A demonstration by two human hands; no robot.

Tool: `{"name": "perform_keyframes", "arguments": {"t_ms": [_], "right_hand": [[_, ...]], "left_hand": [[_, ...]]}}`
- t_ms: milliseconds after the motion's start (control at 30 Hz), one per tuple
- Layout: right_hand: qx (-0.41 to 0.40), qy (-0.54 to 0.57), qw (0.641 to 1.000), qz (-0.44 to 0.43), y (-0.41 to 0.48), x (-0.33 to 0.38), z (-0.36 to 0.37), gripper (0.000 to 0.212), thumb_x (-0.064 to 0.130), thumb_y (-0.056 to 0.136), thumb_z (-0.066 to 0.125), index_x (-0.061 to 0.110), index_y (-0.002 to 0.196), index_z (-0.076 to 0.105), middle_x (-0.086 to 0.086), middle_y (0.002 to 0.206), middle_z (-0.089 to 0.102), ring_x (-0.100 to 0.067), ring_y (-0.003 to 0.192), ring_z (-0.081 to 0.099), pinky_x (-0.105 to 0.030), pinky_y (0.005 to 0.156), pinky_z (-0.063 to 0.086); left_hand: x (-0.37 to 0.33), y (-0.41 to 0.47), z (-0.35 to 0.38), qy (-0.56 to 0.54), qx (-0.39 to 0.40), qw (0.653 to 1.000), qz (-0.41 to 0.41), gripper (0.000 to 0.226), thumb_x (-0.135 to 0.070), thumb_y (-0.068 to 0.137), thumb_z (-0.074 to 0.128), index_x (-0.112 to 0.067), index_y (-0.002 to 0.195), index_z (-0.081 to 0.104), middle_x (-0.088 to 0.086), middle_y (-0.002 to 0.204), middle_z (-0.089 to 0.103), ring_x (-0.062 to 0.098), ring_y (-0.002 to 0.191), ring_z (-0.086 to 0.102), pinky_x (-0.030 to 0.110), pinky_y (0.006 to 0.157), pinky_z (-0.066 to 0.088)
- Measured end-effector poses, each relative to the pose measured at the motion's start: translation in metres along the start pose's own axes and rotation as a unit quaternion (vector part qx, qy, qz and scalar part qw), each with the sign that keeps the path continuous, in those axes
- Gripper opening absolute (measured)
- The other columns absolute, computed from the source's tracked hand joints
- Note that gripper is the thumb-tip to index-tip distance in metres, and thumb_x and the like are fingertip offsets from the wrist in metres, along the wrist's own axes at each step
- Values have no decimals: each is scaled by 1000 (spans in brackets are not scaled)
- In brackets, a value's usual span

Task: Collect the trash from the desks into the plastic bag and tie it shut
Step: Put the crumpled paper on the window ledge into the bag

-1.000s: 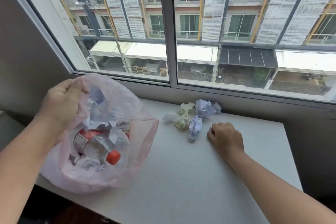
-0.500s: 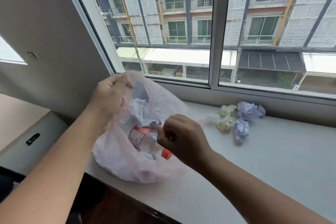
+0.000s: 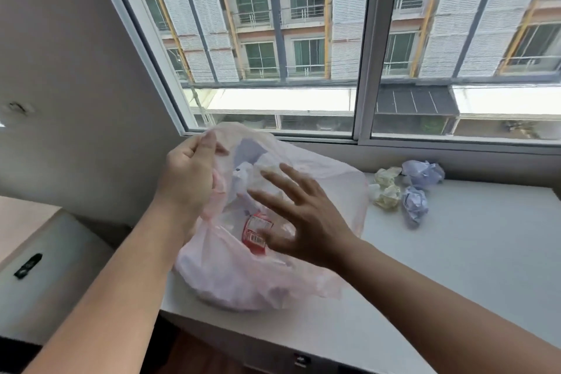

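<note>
light: bright daylight pouring through the window [image 3: 273, 48]
shadows: soft, faint on the desk [image 3: 455, 267]
blur: right hand [image 3: 303, 221] slightly smeared
edges: window frame bends, wide-angle warp

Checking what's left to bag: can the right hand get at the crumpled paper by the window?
Probably yes: the right hand is open and empty over the bag, and the crumpled paper lies uncovered on the desk to its right.

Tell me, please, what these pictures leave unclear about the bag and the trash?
Head view only:
- Bottle: just its red label shows; the right hand covers its cap end.
- Bag contents lower down: blurred by the pink film.
- Left hand fingertips: hidden in the bag's rim.
- Crumpled papers: exact count unclear, they overlap.
- Desk: cut off by the right edge.
</note>
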State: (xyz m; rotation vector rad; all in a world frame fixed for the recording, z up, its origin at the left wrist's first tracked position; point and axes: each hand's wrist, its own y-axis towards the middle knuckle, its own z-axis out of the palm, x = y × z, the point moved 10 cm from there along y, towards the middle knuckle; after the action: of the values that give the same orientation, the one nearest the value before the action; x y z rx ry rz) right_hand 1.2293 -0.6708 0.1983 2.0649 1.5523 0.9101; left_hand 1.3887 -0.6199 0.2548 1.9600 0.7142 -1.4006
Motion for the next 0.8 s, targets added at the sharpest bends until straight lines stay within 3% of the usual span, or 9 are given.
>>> {"name": "perform_keyframes", "arguments": {"t_ms": [100,167,267,333,400,533,633,733,800], "right_hand": [[-107,-35,993,17,-37,-37,-64,49,51,85,64,23,125,59,-10,121,58,-32,109,54,-39,86,49],[-96,-87,982,136,-65,-104,-85,61,64,81,58,30,131,48,-10,127,50,-35,114,49,-44,92,46],[72,-180,919,344,-111,-222,-80,92,88,66,40,50,146,15,-7,153,19,-41,138,20,-59,110,28],[199,-224,877,375,-130,-269,-61,102,97,58,30,57,146,-4,-2,159,1,-41,144,3,-62,114,17],[260,-254,862,353,-134,-290,-43,104,100,57,28,58,145,-8,-2,162,-3,-44,145,0,-63,113,15],[295,-234,853,362,-145,-306,-14,97,98,60,33,59,145,7,-2,160,7,-44,140,16,-55,108,22],[263,-222,855,387,-138,-312,-8,76,88,69,42,56,137,33,-1,149,24,-38,126,31,-47,100,30],[198,-212,872,395,-128,-313,-8,49,68,78,52,38,117,60,-5,132,39,-38,115,37,-41,90,35],[143,-164,896,388,-126,-312,-7,38,52,79,58,25,102,68,-9,121,47,-42,112,38,-39,82,44]], "left_hand": [[-1,1,15,-12,3,1000,-1,37,-42,101,46,-17,80,63,-6,41,43,7,37,40,18,40,39],[-1,2,25,-19,6,1000,-6,37,-44,100,47,-18,79,64,-2,48,43,8,39,39,19,40,38],[4,3,36,-32,2,999,-24,37,-44,99,50,-23,73,64,-1,56,45,6,38,36,20,43,34],[7,3,45,-37,2,999,-31,37,-43,99,51,-27,69,67,1,67,51,7,41,36,23,49,32],[11,1,52,-39,-1,998,-41,35,-43,99,51,-35,71,71,2,78,55,9,49,36,26,54,31],[24,-4,54,-52,-25,995,-77,28,-41,99,52,-26,86,72,-10,74,59,4,48,38,19,51,33],[27,-12,51,-32,-42,995,-82,30,-40,99,51,-27,79,70,-8,80,55,4,44,32,17,49,30],[26,-22,52,-20,-68,994,-78,36,-38,100,51,-30,71,69,-6,66,49,5,38,30,10,39,27],[23,-25,55,-13,-75,994,-81,37,-38,100,50,-30,69,68,-4,60,48,6,37,32,9,37,26]]}}
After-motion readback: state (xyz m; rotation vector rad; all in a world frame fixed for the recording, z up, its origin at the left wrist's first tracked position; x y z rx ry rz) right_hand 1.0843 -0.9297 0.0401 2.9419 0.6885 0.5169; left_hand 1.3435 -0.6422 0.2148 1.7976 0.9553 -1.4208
